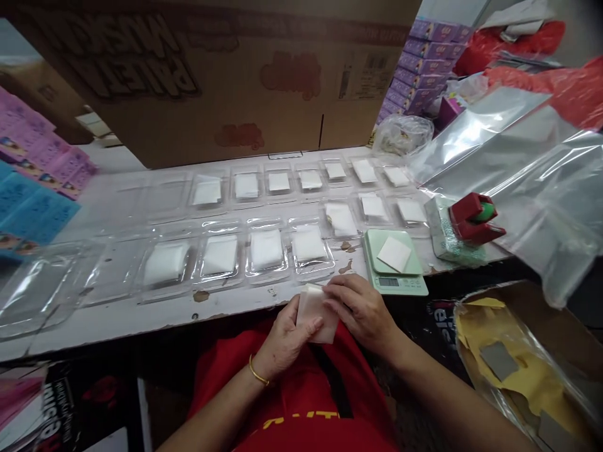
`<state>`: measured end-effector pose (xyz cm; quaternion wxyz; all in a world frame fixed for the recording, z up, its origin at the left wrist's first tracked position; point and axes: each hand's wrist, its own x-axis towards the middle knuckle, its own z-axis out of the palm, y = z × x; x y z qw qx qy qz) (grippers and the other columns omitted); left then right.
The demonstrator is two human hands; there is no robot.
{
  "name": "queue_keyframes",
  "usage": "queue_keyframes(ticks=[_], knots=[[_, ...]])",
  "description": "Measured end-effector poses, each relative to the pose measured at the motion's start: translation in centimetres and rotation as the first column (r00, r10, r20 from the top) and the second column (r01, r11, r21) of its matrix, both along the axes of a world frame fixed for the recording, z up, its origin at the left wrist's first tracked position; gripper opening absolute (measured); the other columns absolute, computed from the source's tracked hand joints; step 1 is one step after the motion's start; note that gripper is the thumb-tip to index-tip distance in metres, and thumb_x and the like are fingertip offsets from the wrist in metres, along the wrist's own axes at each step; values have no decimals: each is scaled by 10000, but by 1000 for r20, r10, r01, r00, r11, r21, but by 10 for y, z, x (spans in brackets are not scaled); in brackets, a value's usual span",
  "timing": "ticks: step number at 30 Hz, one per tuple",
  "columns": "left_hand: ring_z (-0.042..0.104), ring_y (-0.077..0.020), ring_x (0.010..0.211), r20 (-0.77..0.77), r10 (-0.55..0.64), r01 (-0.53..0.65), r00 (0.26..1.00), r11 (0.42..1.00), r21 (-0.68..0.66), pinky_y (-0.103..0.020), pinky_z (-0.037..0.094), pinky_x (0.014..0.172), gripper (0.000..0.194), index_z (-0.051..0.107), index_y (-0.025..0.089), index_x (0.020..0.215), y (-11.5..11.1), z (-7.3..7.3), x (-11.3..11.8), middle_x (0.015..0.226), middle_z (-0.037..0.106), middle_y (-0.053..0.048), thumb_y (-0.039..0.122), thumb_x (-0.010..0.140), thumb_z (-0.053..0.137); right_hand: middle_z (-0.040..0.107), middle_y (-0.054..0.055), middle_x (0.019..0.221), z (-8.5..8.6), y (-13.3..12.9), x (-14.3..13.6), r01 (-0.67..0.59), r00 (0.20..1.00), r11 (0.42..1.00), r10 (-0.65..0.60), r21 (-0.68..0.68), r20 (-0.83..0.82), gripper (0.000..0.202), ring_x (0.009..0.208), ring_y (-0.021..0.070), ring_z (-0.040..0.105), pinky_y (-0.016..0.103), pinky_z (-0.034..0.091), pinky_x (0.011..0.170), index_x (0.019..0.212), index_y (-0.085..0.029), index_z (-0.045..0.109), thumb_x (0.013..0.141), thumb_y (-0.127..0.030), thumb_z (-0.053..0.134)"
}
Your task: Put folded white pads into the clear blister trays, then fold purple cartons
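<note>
My left hand [287, 336] is closed around a stack of thin white square sheets [315, 314], its thumb lying across the front. At the upper right edge of that stack, the fingers of my right hand [355, 307] are bent and touch the sheets. Just beyond my right hand stands a pale green digital scale [380, 243] with a white square pad [394, 253] on its plate; its readout is too small to read. Clear plastic trays stand in rows on the table, several holding white stacks, such as the stack [308, 242] nearest my hands.
A large cardboard box [211, 125] stands behind the trays. Right of the scale, a red tape dispenser [475, 220] rests on a wrapped block, beside clear plastic sheeting [527, 157]. Purple boxes [424, 63] and pink boxes [42, 144] are stacked at the sides. An open carton [556, 326] sits lower right.
</note>
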<state>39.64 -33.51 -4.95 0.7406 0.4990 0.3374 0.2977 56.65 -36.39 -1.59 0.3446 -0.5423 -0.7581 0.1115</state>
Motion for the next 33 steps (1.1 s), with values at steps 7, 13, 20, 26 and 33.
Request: queue_keyframes(ticks=[7,13,20,26,33], knots=[[506,-161,842,6,-6,6,1000,1000,-20,-288,417,776,358,502,180,1101,0,-4,-1,945,575,-33,271,762,570,586,60,937,0,3,2,-1,995,999,-2,-33,-97,252,897,179,534,336,468,776,1064,-209,545,817,-179,503],[521,-170,821,-15,27,-27,1000,999,-24,-279,424,757,343,531,171,1054,2,0,1,914,594,-29,296,739,587,604,55,913,-4,1,2,1,1000,999,-1,51,13,298,856,189,532,352,450,742,1098,-253,545,832,-145,463],[532,-185,854,27,48,-46,998,995,-84,-292,424,792,366,541,168,1042,5,-2,3,948,606,-41,308,712,616,628,67,919,-14,-4,2,-108,971,984,74,144,228,368,843,204,529,370,410,726,1189,-220,490,833,-134,456],[543,-189,859,124,45,-19,991,978,-206,-296,418,786,406,548,160,1065,6,-6,9,954,615,-51,286,691,645,611,65,846,-13,-5,1,-44,999,999,44,15,22,230,780,171,535,315,439,678,998,-201,580,838,-129,431],[541,-136,657,112,-18,55,994,939,-339,-239,441,568,392,530,153,1075,5,-14,13,851,610,-59,302,723,619,611,11,704,-5,12,93,224,907,914,-322,-338,-270,137,644,130,556,249,454,577,780,-177,624,783,-269,522]])
